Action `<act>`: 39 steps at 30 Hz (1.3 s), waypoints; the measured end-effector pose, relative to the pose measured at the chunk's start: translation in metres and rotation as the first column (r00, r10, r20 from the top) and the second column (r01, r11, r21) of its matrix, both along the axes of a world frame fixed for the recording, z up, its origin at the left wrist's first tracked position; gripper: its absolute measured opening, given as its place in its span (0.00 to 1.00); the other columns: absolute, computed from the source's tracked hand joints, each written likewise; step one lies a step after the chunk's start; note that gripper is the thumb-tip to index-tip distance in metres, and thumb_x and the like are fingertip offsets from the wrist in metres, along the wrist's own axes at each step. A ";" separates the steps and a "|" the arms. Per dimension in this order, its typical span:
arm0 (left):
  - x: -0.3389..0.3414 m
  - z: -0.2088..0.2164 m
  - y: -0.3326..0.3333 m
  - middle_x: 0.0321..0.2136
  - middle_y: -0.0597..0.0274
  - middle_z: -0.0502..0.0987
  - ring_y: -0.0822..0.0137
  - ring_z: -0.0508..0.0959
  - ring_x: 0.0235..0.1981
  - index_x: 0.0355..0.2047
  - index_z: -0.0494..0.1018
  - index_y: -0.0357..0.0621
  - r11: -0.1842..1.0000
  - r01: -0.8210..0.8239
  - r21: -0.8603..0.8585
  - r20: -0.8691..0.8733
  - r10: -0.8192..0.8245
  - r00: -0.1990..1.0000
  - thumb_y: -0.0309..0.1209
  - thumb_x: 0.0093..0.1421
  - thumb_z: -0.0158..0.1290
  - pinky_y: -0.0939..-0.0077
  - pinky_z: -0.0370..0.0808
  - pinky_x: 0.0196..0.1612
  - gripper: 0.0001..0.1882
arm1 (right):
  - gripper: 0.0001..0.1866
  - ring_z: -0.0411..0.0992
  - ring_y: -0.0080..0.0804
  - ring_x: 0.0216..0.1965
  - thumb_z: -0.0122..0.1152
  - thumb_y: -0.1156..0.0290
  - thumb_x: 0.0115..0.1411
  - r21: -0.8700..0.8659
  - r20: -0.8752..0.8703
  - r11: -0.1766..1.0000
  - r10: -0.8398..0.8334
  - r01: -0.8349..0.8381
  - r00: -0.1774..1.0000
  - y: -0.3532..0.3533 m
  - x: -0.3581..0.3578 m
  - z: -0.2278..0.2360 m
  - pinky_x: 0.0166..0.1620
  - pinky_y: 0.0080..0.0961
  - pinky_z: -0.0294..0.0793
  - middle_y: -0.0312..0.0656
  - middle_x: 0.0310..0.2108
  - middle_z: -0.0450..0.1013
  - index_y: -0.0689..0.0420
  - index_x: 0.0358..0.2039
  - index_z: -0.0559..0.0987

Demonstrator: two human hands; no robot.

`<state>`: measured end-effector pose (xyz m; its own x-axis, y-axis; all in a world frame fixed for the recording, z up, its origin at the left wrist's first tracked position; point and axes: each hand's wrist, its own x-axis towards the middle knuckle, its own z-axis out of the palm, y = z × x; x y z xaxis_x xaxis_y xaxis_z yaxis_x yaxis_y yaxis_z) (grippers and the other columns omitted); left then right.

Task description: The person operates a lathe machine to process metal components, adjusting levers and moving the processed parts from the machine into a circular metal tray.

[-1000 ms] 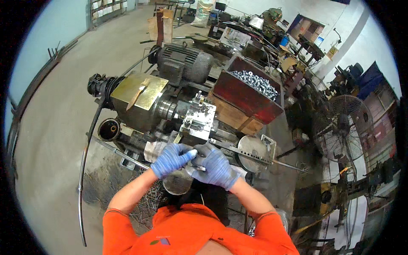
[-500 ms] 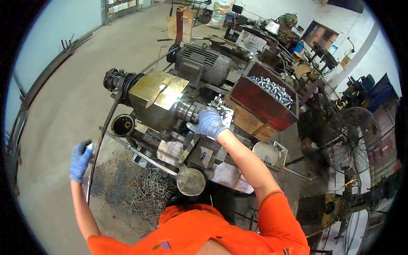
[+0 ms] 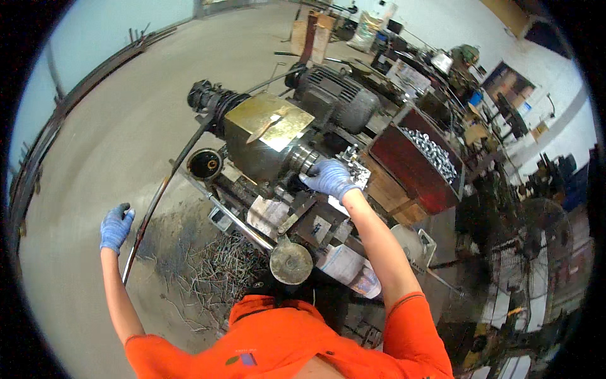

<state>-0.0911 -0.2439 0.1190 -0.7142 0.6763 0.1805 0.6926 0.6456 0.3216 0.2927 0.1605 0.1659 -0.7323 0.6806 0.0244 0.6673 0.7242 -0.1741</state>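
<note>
My right hand [image 3: 329,179], in a blue-grey knit glove, is at the front of the metal chuck [image 3: 301,159] on a small lathe-like machine. Its fingers curl in and hide whatever they hold there. Out to the left, my gloved left hand [image 3: 117,227] is empty, fingers loosely bent and thumb apart. It hovers just left of a long metal lever bar [image 3: 153,205], not touching it. A brass-coloured plate [image 3: 284,126] covers the machine's headstock, with a brown strip-like piece [image 3: 265,130] lying on it.
A dark red bin [image 3: 410,158] of small shiny metal parts stands right of the machine on wooden blocks [image 3: 388,189]. Behind the headstock sits a finned motor [image 3: 338,95]. Metal shavings [image 3: 218,275] litter the floor below. A round metal disc [image 3: 291,262] projects near my body.
My view has shifted, so the machine appears farther right. The gap between my left hand and the lever bar is wider. My right hand stays at the chuck.
</note>
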 end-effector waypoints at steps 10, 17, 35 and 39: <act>0.044 -0.001 -0.024 0.31 0.48 0.77 0.50 0.76 0.36 0.37 0.75 0.44 0.979 -0.045 -0.197 0.114 0.068 0.991 0.47 0.53 0.51 0.60 0.72 0.40 0.20 | 0.29 0.74 0.46 0.37 0.59 0.41 0.44 -0.070 0.075 0.997 -0.020 0.025 0.997 -0.009 -0.014 0.027 0.44 0.35 0.71 0.52 0.32 0.75 0.57 0.32 0.79; 0.016 -0.057 0.006 0.22 0.49 0.76 0.51 0.77 0.28 0.24 0.75 0.45 0.941 -0.109 -0.321 -0.186 0.051 0.981 0.40 0.51 0.52 0.58 0.72 0.34 0.12 | 0.24 0.74 0.42 0.24 0.60 0.47 0.48 -0.205 -0.102 0.975 0.066 -0.086 0.993 -0.001 -0.003 0.021 0.33 0.33 0.72 0.49 0.20 0.74 0.59 0.25 0.81; -0.098 -0.052 0.062 0.31 0.52 0.78 0.57 0.78 0.31 0.41 0.73 0.39 0.961 0.113 0.252 -0.310 -0.030 0.950 0.34 0.56 0.50 0.65 0.73 0.36 0.15 | 0.18 0.73 0.43 0.37 0.62 0.53 0.48 0.127 -0.413 0.992 0.038 0.016 0.910 -0.015 0.055 0.060 0.42 0.33 0.70 0.47 0.30 0.76 0.56 0.25 0.82; -0.021 -0.158 0.108 0.32 0.61 0.78 0.66 0.75 0.32 0.41 0.74 0.37 0.791 -0.165 0.589 0.207 0.050 0.977 0.35 0.58 0.50 0.67 0.72 0.37 0.16 | 0.11 0.73 0.41 0.34 0.65 0.63 0.47 0.192 -0.521 0.965 -0.056 0.180 0.852 -0.034 0.136 0.071 0.40 0.32 0.71 0.45 0.29 0.76 0.58 0.23 0.81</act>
<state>-0.1118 -0.1360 -0.0387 -0.8337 0.3890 0.3919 0.5271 0.3491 0.7748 0.4284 0.1266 0.2368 -0.4892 0.6911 0.5320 0.6133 0.7063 -0.3536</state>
